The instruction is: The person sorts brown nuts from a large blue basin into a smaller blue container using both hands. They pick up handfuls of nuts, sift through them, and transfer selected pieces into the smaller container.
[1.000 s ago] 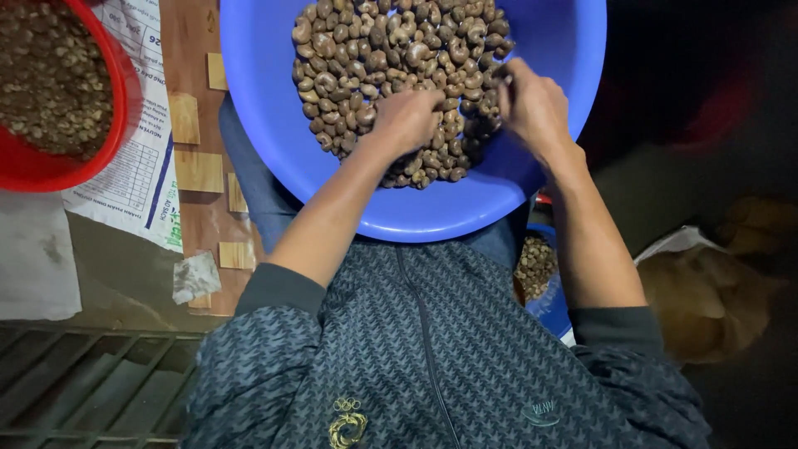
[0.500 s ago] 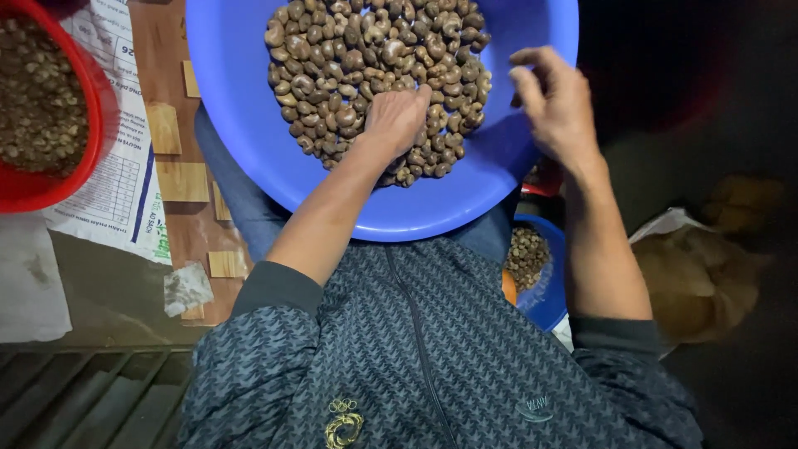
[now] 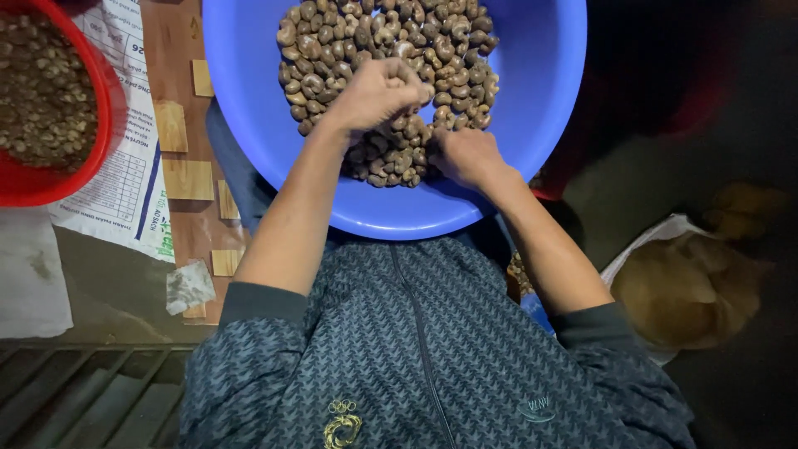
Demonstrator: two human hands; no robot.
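R hand (image 3: 467,156) moved onto nuts (image 3: 391,50).

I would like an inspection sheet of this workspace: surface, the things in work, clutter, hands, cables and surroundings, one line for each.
Surface: wooden board with pale square patches, partly under a printed sheet.
Things in work: blue basin on the person's lap, holding a heap of brown curved nuts.
Clutter: red bowl of darker small pieces at the left; crumpled scrap on the board edge.
Hands: left hand closed into a loose fist over the nuts; right hand resting in the heap, fingers curled; what they hold cannot be told.
Cables: nothing seen.
Surroundings: metal grate lower left; open sack at the right; dark floor.
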